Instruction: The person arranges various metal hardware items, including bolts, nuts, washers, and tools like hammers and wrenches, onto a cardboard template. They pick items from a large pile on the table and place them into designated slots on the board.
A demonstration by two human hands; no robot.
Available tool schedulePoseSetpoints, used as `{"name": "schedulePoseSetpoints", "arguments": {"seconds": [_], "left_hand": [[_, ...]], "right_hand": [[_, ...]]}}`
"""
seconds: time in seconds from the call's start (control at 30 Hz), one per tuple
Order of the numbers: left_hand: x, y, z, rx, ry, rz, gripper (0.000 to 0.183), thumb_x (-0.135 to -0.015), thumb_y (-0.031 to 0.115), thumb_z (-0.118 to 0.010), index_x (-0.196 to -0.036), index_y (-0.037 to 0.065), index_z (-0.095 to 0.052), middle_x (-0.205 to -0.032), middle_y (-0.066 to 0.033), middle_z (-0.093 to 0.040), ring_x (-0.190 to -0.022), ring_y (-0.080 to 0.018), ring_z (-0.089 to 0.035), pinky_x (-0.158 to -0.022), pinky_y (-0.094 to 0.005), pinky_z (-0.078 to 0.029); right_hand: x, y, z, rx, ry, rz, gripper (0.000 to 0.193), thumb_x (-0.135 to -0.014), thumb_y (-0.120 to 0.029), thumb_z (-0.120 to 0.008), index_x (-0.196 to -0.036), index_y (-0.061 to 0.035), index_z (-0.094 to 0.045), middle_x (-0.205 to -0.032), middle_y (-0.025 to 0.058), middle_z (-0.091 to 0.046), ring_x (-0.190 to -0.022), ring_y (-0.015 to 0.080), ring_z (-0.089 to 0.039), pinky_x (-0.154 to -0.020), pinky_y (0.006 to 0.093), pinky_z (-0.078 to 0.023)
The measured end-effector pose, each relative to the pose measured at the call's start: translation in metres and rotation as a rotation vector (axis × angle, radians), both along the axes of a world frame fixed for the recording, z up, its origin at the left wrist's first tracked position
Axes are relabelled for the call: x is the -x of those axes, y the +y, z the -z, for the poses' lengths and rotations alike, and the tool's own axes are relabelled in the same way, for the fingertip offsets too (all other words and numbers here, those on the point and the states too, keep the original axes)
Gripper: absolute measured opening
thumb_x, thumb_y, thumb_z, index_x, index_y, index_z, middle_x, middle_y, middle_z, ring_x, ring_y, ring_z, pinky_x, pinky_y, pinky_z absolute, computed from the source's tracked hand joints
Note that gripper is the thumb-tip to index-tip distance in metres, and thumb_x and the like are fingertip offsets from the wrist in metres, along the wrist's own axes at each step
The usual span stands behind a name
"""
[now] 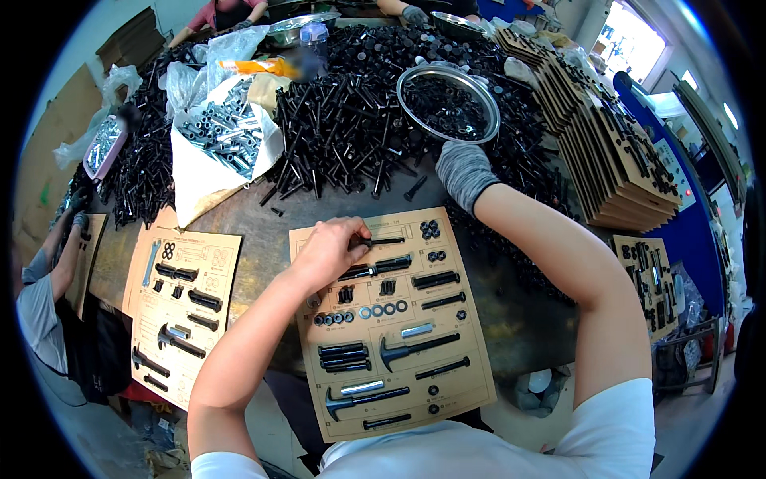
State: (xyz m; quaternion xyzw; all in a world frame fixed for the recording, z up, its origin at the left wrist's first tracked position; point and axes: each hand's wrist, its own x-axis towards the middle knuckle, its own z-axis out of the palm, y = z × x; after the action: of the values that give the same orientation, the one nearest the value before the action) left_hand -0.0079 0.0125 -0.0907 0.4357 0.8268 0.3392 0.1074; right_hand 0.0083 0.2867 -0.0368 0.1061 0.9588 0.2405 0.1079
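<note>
A brown cardboard hardware sheet (375, 319) lies before me with black bolts, nuts, washers and silver sleeves set out on it. My bare left hand (331, 249) is over its upper part, thumb and fingers closed at one end of a black bolt (388, 240). A thicker pair of black bolts (383, 266) lies just below those fingers. My right hand (465, 172), in a grey knit glove, is closed at the near rim of a round metal bowl (489, 110). Small dark parts show inside the bowl, which rests against the heap. The gloved fingertips are partly hidden.
Heaped black bolts (335, 128) cover the table's far side. Silver sleeves fill a white bag (191, 191). Another filled sheet (223, 271) lies left; stacked sheets (590, 160) stand right. A co-worker's hands (80, 219) are at far left; other people work across the table.
</note>
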Motion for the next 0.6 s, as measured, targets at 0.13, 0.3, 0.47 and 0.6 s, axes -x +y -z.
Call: {"name": "schedulePoseSetpoints", "arguments": {"seconds": [0.13,0.3,0.47,0.6], "left_hand": [[0.004,0.004,0.002,-0.007,0.028,-0.009,0.018,-0.082,0.009,-0.076,-0.098,0.001,-0.07,-0.095,-0.0148,-0.067,-0.085,-0.0279,-0.07,-0.079,-0.0378,-0.056],[0.002,0.011,0.004,0.055,0.092,0.004,0.019,-0.081,0.009,-0.076,-0.099,0.003,-0.071,-0.095,-0.0136,-0.066,-0.084,-0.0269,-0.07,-0.079,-0.038,-0.057],[0.005,0.004,0.009,0.023,0.047,-0.028,0.019,-0.081,0.009,-0.077,-0.099,0.003,-0.072,-0.095,-0.0137,-0.067,-0.086,-0.0276,-0.07,-0.08,-0.038,-0.056],[0.005,0.004,0.008,0.038,-0.004,-0.049,0.021,-0.082,0.009,-0.076,-0.101,0.001,-0.072,-0.1,-0.0136,-0.067,-0.086,-0.0276,-0.07,-0.081,-0.038,-0.056]], "right_hand": [[-0.036,-0.007,-0.031,0.267,0.253,-0.165,0.021,-0.087,-0.021,-0.072,-0.106,-0.0122,-0.074,-0.108,0.0124,-0.071,-0.103,0.0284,-0.069,-0.083,0.04,-0.058],[-0.046,-0.019,0.048,1.038,0.264,-0.258,0.033,-0.08,-0.034,-0.08,-0.1,-0.0092,-0.072,-0.089,0.0135,-0.073,-0.086,0.0288,-0.072,-0.082,0.0383,-0.055],[-0.041,-0.03,0.063,0.831,0.106,-0.309,0.034,-0.09,-0.037,-0.07,-0.11,-0.0102,-0.076,-0.097,0.015,-0.073,-0.092,0.0308,-0.07,-0.088,0.0411,-0.055],[-0.035,-0.033,0.058,0.847,0.005,-0.24,0.032,-0.091,-0.035,-0.069,-0.108,-0.0091,-0.076,-0.099,0.0157,-0.073,-0.093,0.0314,-0.07,-0.088,0.0412,-0.055]]}}
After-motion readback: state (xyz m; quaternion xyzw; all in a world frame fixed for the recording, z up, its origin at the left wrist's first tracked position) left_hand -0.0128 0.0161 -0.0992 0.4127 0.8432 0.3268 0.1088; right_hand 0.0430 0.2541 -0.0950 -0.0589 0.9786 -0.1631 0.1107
